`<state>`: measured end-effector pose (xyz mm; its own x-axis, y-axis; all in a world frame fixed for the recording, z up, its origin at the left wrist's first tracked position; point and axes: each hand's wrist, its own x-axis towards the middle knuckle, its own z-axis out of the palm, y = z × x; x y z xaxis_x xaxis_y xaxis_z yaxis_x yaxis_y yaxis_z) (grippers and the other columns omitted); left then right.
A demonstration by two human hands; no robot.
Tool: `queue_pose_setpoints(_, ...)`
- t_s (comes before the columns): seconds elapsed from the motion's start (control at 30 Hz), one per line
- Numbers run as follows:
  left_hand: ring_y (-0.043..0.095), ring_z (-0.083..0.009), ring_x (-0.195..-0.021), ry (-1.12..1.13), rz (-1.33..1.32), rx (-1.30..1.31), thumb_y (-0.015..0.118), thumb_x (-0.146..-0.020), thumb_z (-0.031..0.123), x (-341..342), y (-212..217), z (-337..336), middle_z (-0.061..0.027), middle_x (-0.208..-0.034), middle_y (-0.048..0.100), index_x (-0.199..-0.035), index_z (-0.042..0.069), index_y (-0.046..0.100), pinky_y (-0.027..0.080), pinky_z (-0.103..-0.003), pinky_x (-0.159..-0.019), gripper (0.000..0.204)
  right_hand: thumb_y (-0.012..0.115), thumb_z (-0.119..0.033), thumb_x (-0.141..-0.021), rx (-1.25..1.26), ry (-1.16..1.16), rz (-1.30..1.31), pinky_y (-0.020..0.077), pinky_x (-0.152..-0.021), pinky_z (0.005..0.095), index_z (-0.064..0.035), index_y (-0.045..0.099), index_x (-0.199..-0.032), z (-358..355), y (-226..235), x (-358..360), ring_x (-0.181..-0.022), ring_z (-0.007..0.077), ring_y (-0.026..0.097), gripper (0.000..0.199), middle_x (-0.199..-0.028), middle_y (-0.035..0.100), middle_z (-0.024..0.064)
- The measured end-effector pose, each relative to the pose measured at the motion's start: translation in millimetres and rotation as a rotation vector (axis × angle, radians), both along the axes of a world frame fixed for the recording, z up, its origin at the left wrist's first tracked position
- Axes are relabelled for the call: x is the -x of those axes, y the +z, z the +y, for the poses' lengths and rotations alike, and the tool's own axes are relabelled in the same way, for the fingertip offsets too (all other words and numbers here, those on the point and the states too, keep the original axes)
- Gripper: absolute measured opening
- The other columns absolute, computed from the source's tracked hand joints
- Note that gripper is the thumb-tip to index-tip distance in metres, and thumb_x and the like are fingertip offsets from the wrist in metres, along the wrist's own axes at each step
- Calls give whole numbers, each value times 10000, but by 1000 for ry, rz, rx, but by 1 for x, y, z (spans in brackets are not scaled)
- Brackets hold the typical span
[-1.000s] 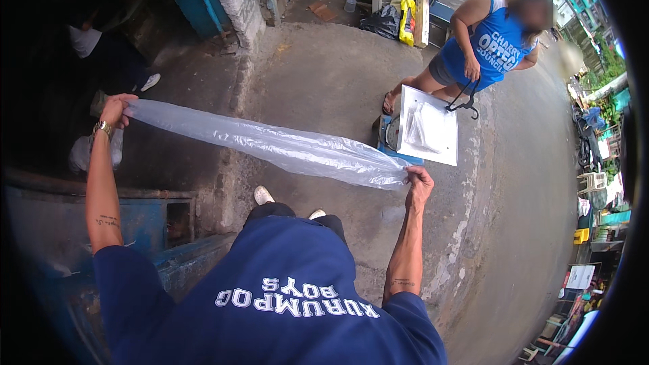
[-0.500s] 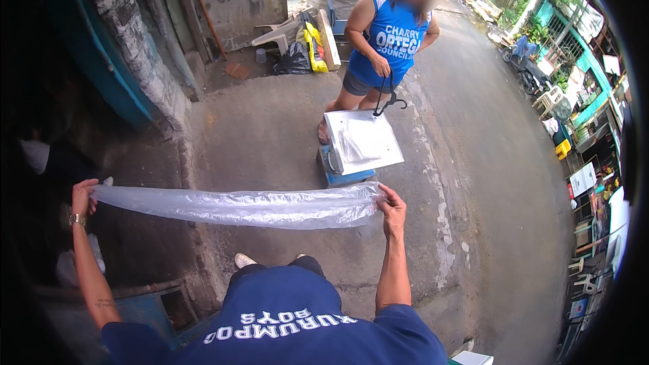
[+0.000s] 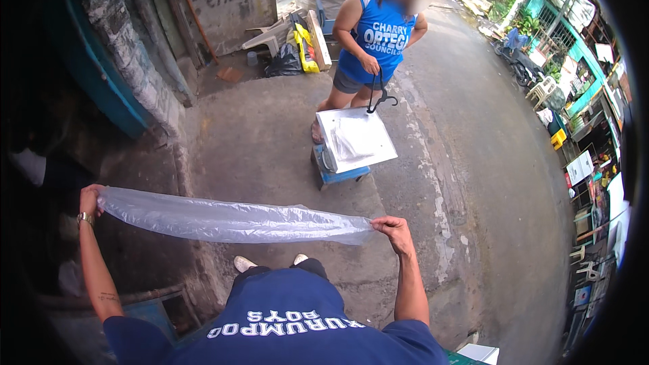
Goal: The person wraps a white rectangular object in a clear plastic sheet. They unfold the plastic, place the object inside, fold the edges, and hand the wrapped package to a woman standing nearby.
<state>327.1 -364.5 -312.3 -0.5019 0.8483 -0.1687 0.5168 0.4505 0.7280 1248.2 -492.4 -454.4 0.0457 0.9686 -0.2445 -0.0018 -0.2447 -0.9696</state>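
Note:
A long clear plastic bag (image 3: pixel 230 220) is stretched sideways in front of me at about waist height. Its left end is in the closed fingers of my left hand (image 3: pixel 90 200), which wears a metal watch. My right hand (image 3: pixel 393 232) pinches the other end between thumb and fingers. The plastic is creased and shiny, sagging a little in the middle. Beyond it, a white flat board (image 3: pixel 376 136) with clear plastic on top rests on a small blue stool (image 3: pixel 341 177).
A person (image 3: pixel 382 34) in a blue sleeveless shirt stands behind the stool, holding a black hanger (image 3: pixel 380 99). Black and yellow bags (image 3: pixel 305 51) lie by the wall at the back. A worn concrete pillar (image 3: pixel 135 47) rises at left; stalls and chairs line the road's right side.
My right hand has lowered and its end of the plastic has dropped slightly. My left hand has shifted a little right. The person still holds the hanger.

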Motion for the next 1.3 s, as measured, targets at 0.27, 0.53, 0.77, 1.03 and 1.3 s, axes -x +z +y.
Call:
queue_pose_setpoints(0.27,461,-144,-347,104,-83,-26,478,-847,72,5,-21,16,-57,-562,563,-958,7,703,327,-314,-286,259,640,114,-853,-153,-47,-72,505,-841,282,-20,813,-947,-47,-9,-11,-885,158,657,239,-861,704,60)
queue_pose_setpoints(0.53,520,-119,-394,-275,59,77,489,-908,69,-185,49,23,-62,-582,599,-1049,-6,742,419,-293,-334,298,729,-119,-856,214,115,-1331,483,-1036,469,-176,789,-1130,-37,5,11,-1223,371,593,287,-1341,640,155)
queue_pose_setpoints(0.77,725,-391,-747,-579,759,-138,617,-845,144,-376,103,6,-244,-793,723,-958,43,800,580,-469,-779,237,740,-289,-919,-993,464,-533,394,-1120,524,-184,631,-1355,88,129,281,-1394,401,449,462,-1586,393,178)
queue_pose_setpoints(1.03,710,-421,-852,-391,857,-213,607,-827,148,-396,173,-3,-244,-842,719,-918,33,795,568,-483,-823,239,780,-336,-866,-929,470,-500,401,-1062,492,-182,624,-1363,117,163,356,-1314,381,504,543,-1517,459,186)
queue_pose_setpoints(1.3,685,-338,-579,-331,647,-294,524,-878,135,-359,264,14,-239,-664,662,-934,-62,754,552,-420,-664,308,787,-158,-787,-817,247,-467,415,-984,459,-207,635,-1357,109,116,354,-1163,330,576,592,-1278,594,137)
